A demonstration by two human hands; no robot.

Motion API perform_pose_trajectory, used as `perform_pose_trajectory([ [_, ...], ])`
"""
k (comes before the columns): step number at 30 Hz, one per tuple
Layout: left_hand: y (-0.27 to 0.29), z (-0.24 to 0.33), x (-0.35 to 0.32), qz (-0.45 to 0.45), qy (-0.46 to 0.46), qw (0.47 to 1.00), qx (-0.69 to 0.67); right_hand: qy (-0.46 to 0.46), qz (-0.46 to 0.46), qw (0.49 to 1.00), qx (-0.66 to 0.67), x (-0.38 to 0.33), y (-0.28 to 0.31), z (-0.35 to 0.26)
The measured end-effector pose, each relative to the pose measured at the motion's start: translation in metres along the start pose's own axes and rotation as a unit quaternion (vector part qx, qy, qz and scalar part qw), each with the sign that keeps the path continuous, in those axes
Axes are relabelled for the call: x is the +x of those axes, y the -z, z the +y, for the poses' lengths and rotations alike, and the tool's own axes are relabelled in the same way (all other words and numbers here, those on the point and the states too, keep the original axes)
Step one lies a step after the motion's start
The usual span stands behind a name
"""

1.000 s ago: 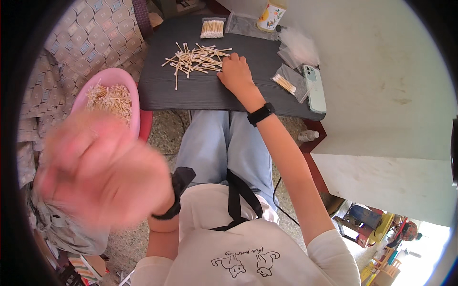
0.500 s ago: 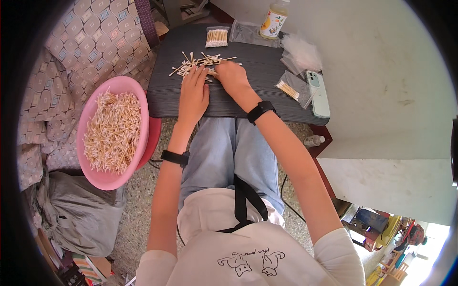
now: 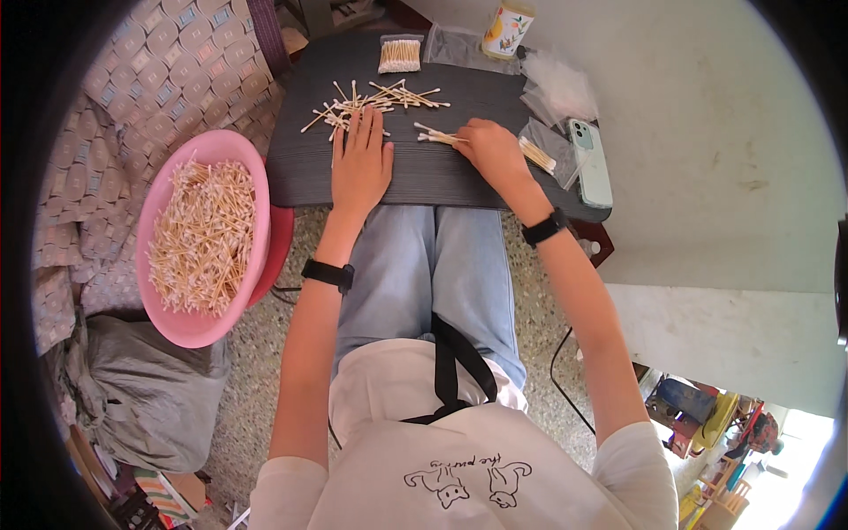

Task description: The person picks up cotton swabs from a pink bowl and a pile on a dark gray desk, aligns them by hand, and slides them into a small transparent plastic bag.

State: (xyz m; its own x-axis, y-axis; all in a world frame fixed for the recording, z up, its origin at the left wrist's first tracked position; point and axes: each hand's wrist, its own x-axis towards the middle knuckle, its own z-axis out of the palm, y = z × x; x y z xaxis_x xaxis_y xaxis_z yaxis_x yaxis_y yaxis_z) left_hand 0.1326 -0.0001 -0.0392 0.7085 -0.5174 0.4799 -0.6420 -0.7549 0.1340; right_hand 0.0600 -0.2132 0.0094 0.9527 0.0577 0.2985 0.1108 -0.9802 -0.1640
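On the dark table [image 3: 300, 177], my left hand [image 3: 360, 168] lies flat with fingers stretched, its tips over the near side of a loose pile of cotton swabs [image 3: 406, 95]. My right hand [image 3: 495, 152] is closed on a few cotton swabs [image 3: 435, 135], whose white tips point left toward the pile. Just right of that hand lies a small bundle of swabs [image 3: 537, 155] at the mouth of a clear plastic bag [image 3: 552, 146]. A filled clear pack of swabs [image 3: 400, 55] rests at the table's far edge.
A pink basin [image 3: 150, 265] full of swabs stands left of the table on a red stool [image 3: 281, 252]. Along the right side lie a pale green phone [image 3: 590, 168] and a heap of clear bags [image 3: 561, 84]. A bottle [image 3: 507, 31] stands at the back by the wall.
My right hand has moved right, away from the pile, carrying a few swabs. My left hand stays by the pile, its fingers now flatter. The view has shifted slightly.
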Motion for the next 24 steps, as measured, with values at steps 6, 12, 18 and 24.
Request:
perform_pose_trajectory([
  [6,0.016,0.005,0.002,0.035,-0.021,0.993,-0.113,0.032,0.033,0.998,0.048,-0.033,0.007,-0.016],
  [12,0.024,0.039,-0.006,-0.037,-0.128,0.956,-0.26,0.056,0.095,0.992,0.067,-0.043,-0.001,-0.023],
  [18,0.015,0.047,-0.014,-0.048,-0.138,0.98,-0.135,0.051,0.114,0.988,0.091,-0.061,-0.014,-0.029],
  [24,0.011,0.041,-0.002,-0.031,-0.093,0.946,-0.309,0.032,0.149,0.978,0.144,-0.055,-0.01,-0.019],
])
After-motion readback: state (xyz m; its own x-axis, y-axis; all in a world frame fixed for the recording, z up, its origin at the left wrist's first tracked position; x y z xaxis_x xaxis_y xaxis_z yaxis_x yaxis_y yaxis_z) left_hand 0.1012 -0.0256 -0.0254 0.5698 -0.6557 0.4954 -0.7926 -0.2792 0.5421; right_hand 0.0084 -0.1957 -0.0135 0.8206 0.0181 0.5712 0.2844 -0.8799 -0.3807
